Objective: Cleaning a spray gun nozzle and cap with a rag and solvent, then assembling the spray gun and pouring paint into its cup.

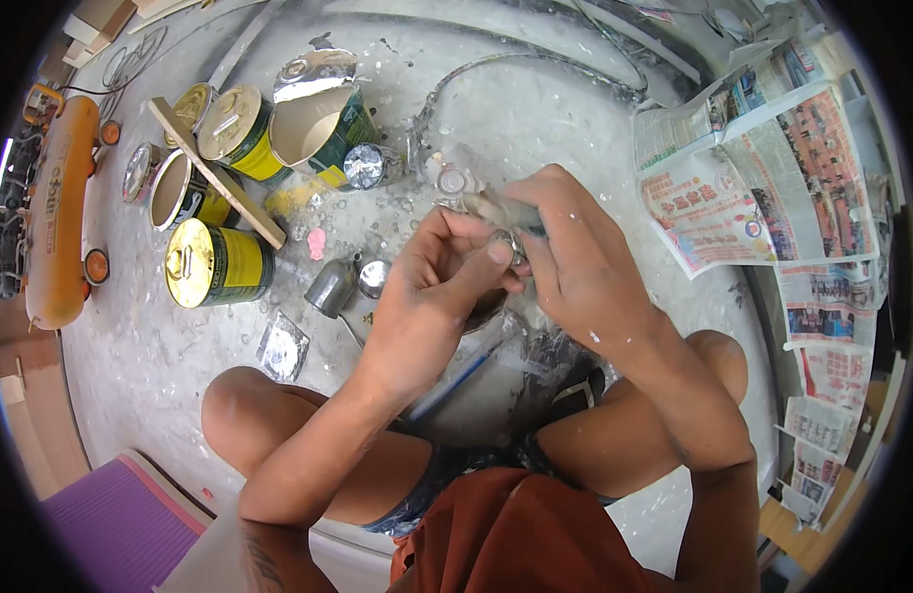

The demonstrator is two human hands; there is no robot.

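While the person squats with both knees raised, the scene is recorded near to far.
Left hand (432,287): fingers curled and pressed together, thumb pinched against the small metal part (504,237).
Right hand (575,257): fingers closed over the same part from the right; fingertips hidden, so the exact grip cannot be told.
Small metal part: held between both hands, above the floor, in front of the knees.
Floor (535,109): pale, speckled with paint.
Grey cup (330,288): lying tipped, left of the left hand.
Yellow cans (219,262): grouped further left, some opened; a wooden stick (215,172) is laid across them.
Newspapers (763,178): spread at far right.
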